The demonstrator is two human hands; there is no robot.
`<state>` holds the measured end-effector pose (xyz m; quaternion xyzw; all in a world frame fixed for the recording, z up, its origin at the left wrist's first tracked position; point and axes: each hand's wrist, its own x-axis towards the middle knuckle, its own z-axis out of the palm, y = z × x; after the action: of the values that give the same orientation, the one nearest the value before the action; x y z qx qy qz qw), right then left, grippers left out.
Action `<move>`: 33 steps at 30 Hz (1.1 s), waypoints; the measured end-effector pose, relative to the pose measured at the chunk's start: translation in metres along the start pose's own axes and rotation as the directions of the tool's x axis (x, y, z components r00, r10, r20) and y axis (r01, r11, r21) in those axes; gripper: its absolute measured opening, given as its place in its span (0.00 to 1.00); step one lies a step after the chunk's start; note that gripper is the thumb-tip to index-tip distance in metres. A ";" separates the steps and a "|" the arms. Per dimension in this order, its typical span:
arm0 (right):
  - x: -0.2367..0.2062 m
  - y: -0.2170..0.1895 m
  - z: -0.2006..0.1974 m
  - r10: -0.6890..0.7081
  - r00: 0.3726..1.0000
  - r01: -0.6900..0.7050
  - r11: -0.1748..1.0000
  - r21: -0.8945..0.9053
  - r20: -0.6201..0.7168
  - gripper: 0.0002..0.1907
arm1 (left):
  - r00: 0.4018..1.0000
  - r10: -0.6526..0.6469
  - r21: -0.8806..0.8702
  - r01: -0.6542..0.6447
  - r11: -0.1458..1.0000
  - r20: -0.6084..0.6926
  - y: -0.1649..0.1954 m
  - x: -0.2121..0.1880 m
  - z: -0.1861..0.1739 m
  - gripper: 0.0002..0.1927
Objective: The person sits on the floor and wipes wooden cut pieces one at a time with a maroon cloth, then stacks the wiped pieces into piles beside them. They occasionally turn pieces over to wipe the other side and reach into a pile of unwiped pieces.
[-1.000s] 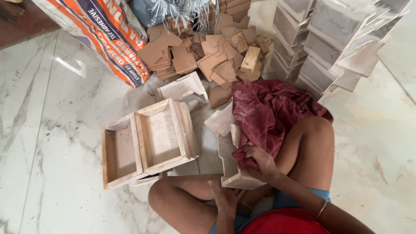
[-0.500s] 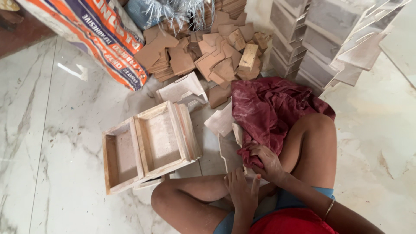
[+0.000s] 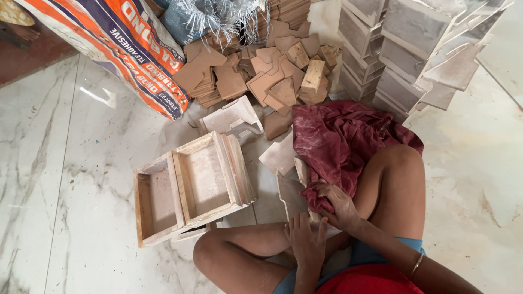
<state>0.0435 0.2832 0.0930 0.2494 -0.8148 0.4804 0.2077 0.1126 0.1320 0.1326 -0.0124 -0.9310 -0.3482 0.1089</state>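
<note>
I sit on a marble floor with my legs folded. My right hand [image 3: 339,205] grips the lower edge of a dark red cloth [image 3: 342,142] that drapes over my knee and over a pale flat tile piece [image 3: 290,195]. My left hand [image 3: 306,240] rests flat on the same tile piece near my shin, fingers spread, holding nothing. Two open wooden tray boxes [image 3: 188,188] lie joined side by side to the left of my legs.
A heap of brown tile offcuts [image 3: 265,76] lies ahead. An orange and white printed sack [image 3: 117,49] lies at the upper left. Stacked grey box forms [image 3: 406,49] stand at the upper right. A pale corner piece [image 3: 231,117] sits behind the trays.
My left hand has slid forward onto the tile piece beside my right hand. My right hand keeps hold of the red cloth. The view has shifted slightly.
</note>
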 end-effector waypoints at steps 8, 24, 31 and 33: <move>-0.001 -0.001 0.000 0.012 1.000 -0.012 1.000 0.006 0.004 0.22 | 1.000 -0.003 -0.026 0.004 1.000 0.008 0.003 0.000 -0.005 0.24; 0.002 -0.003 -0.001 0.005 1.000 -0.005 1.000 -0.004 0.013 0.23 | 1.000 0.012 -0.037 -0.012 0.999 0.010 0.003 0.000 -0.009 0.23; 0.003 -0.005 -0.001 0.000 1.000 0.000 1.000 0.007 0.018 0.22 | 1.000 0.001 -0.061 -0.001 0.998 -0.006 0.003 0.002 -0.008 0.23; 0.007 0.000 0.000 0.012 0.999 -0.011 1.000 -0.027 0.032 0.22 | 0.998 -0.064 -0.077 0.065 0.995 0.016 0.002 0.003 -0.007 0.23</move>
<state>0.0383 0.2816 0.0971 0.2496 -0.8257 0.4667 0.1954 0.1117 0.1287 0.1395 0.0109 -0.9175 -0.3872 0.0908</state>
